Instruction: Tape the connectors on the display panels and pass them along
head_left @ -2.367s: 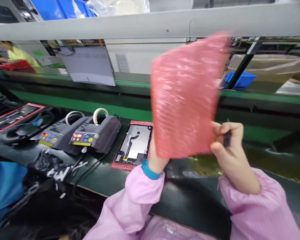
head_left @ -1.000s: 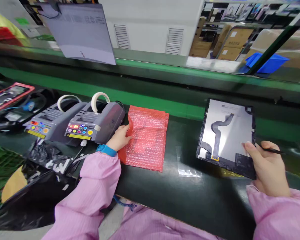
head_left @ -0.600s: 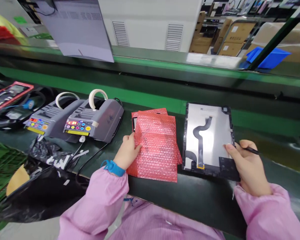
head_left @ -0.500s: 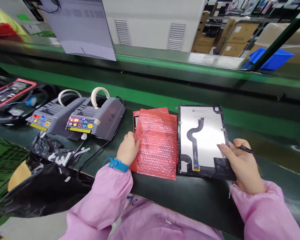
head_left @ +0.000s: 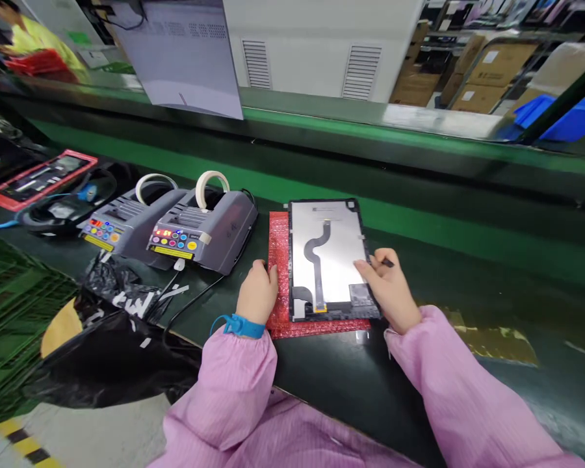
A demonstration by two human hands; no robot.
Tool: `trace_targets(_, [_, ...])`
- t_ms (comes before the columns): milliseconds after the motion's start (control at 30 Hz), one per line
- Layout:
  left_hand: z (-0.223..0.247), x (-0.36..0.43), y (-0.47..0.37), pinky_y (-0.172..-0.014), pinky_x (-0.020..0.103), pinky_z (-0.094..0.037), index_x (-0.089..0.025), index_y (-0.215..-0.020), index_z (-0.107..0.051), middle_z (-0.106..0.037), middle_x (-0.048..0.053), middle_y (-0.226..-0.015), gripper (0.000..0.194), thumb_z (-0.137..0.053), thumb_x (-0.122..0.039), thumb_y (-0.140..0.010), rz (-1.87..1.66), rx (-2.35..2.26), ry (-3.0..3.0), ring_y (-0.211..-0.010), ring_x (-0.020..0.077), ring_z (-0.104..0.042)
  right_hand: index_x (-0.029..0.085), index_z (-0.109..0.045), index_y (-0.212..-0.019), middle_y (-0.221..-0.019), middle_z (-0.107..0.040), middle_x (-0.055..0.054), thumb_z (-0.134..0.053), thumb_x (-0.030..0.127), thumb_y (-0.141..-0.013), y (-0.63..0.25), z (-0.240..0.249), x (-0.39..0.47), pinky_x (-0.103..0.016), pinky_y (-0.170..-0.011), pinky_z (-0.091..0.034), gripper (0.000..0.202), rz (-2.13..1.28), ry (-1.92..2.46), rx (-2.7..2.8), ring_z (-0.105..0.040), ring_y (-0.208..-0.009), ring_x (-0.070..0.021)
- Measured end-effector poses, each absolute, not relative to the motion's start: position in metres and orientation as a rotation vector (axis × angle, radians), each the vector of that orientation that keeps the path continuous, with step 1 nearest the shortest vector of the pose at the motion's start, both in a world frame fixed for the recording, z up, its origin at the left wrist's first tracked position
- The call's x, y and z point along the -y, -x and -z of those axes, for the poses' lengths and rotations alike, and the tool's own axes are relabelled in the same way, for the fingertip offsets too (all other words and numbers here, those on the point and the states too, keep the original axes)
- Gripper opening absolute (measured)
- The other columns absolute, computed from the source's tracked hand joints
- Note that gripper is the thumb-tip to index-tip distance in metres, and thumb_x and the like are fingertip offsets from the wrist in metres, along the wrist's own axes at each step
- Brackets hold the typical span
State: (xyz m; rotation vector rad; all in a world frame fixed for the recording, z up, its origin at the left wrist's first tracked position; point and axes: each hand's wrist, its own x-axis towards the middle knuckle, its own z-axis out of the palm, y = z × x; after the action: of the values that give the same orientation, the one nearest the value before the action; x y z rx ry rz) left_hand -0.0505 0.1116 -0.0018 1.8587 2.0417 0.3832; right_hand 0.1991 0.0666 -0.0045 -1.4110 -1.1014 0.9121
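Observation:
A tablet display panel (head_left: 338,253), silver-backed with a dark flex cable (head_left: 316,273), lies over a red bubble-wrap bag (head_left: 279,260). The panel covers most of the bag, whose left and lower edges show. My right hand (head_left: 392,289) grips the panel's right edge between thumb and fingers. A short dark stick-like tool (head_left: 387,262) also pokes out from the fingers of that hand. At the bag's left edge, my left hand (head_left: 257,292) is closed with thumb and finger pinching the border. A blue strap (head_left: 244,326) circles the left wrist.
Two grey tape dispensers (head_left: 209,227) stand to the left, with a black plastic bag (head_left: 121,357) of tape scraps before them. Further left is a red-framed item (head_left: 43,179). Gold film (head_left: 492,341) lies at right. A person in yellow (head_left: 39,45) is beyond the bench.
My right hand has brought the display panel leftward from beside the red bag to on top of it. My left hand remains by the bag's left edge, and the raised bag edge now lies lower.

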Motion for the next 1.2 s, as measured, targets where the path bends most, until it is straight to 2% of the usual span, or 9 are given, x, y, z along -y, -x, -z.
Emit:
trace_targets(133, [0.001,-0.103,0.071,-0.105,0.044,-0.054,-0.009,-0.114,-0.066,-0.074,0.022,-0.116,0.03,-0.041,-0.021,-0.101,-0.476,-1.958,-1.865,-0.118,0.0323,-0.071,0.029,-0.034,-0.091,-0.072,-0.043,0.006,-0.072,0.056,-0.077,-0.186,0.019,-0.084,-0.031,-0.061,-0.041,0.049,-0.918,1.531,1.246,-0.047,-0.061,-0.0181])
trace_targets(233, [0.0,-0.092,0.077,-0.105,0.042,-0.056,-0.009,-0.121,-0.066,-0.074,0.019,-0.119,0.035,-0.042,-0.026,-0.102,-0.542,-1.819,-1.881,-0.117,0.0291,-0.072,0.028,-0.039,-0.09,-0.085,-0.057,-0.004,-0.079,0.049,-0.072,-0.193,0.009,-0.084,-0.038,-0.073,-0.044,0.048,-0.758,1.669,1.39,-0.057,-0.082,-0.0281])
trace_targets(300, [0.001,-0.085,0.074,-0.105,0.04,-0.056,-0.013,-0.131,-0.064,-0.074,0.016,-0.125,0.039,-0.044,-0.031,-0.102,-0.586,-1.704,-1.905,-0.118,0.0267,-0.071,0.028,-0.038,-0.091,-0.089,-0.06,-0.008,-0.073,0.051,-0.077,-0.199,-0.002,-0.082,-0.04,-0.076,-0.044,0.044,-0.656,1.83,1.47,-0.06,-0.088,-0.032])
trace_targets(433, [0.007,-0.069,0.065,-0.114,0.046,-0.05,-0.015,-0.143,-0.057,-0.068,0.017,-0.139,0.046,-0.046,-0.031,-0.101,-0.663,-1.572,-1.939,-0.131,0.0288,-0.064,0.028,-0.036,-0.093,-0.072,-0.058,0.001,-0.062,0.05,-0.087,-0.193,-0.016,-0.069,-0.035,-0.065,-0.044,0.035,-0.849,2.015,1.55,-0.062,-0.066,-0.0266])
trace_targets(633, [0.019,-0.031,0.078,-0.116,0.051,-0.05,-0.018,-0.146,-0.055,-0.066,0.016,-0.141,0.047,-0.05,-0.035,-0.102,-0.734,-1.485,-1.99,-0.133,0.0308,-0.062,0.029,-0.038,-0.092,-0.081,-0.068,0.0,-0.056,0.056,-0.096,-0.187,-0.01,-0.01,-0.035,-0.06,-0.049,0.033,-0.857,1.904,1.606,-0.064,-0.059,-0.0228])
trace_targets(733, [0.025,-0.021,0.085,-0.115,0.053,-0.051,-0.021,-0.149,-0.052,-0.065,0.016,-0.142,0.049,-0.051,-0.04,-0.104,-0.767,-1.518,-2.013,-0.133,0.032,-0.062,0.028,-0.042,-0.092,-0.125,-0.074,-0.014,-0.053,0.059,-0.099,-0.214,0.001,0.026,-0.047,-0.081,-0.057,0.033,-0.695,1.865,1.635,-0.075,-0.096,-0.0307])
trace_targets(867, [0.031,-0.038,0.077,-0.127,0.054,-0.036,-0.021,-0.164,-0.031,-0.039,0.017,-0.168,0.066,-0.05,-0.044,-0.105,-0.845,-1.465,-1.959,-0.156,0.0332,-0.038,0.026,-0.049,-0.089,-0.154,-0.057,-0.021,-0.053,0.071,-0.095,-0.27,0.026,0.06,-0.074,-0.11,-0.037,0.046,-0.225,2.014,1.634,-0.048,-0.146,-0.0468])
trace_targets(967, [0.034,-0.058,0.061,-0.13,0.051,-0.03,-0.021,-0.167,-0.022,-0.029,0.016,-0.173,0.07,-0.048,-0.041,-0.106,-0.827,-1.342,-1.906,-0.16,0.0311,-0.031,0.025,-0.05,-0.09,-0.158,-0.053,-0.02,-0.05,0.081,-0.09,-0.306,0.046,0.069,-0.084,-0.115,-0.017,0.057,-0.195,2.143,1.545,-0.036,-0.153,-0.0501])
trace_targets(1200, [0.042,-0.063,0.024,-0.13,0.053,-0.03,-0.019,-0.168,-0.019,-0.03,0.019,-0.172,0.072,-0.051,-0.034,-0.105,-0.809,-1.259,-2.03,-0.16,0.0319,-0.031,0.025,-0.051,-0.092,-0.153,-0.058,-0.018,-0.052,0.073,-0.093,-0.323,0.054,0.054,-0.08,-0.119,-0.012,0.048,-0.202,2.191,1.474,-0.034,-0.155,-0.0438])
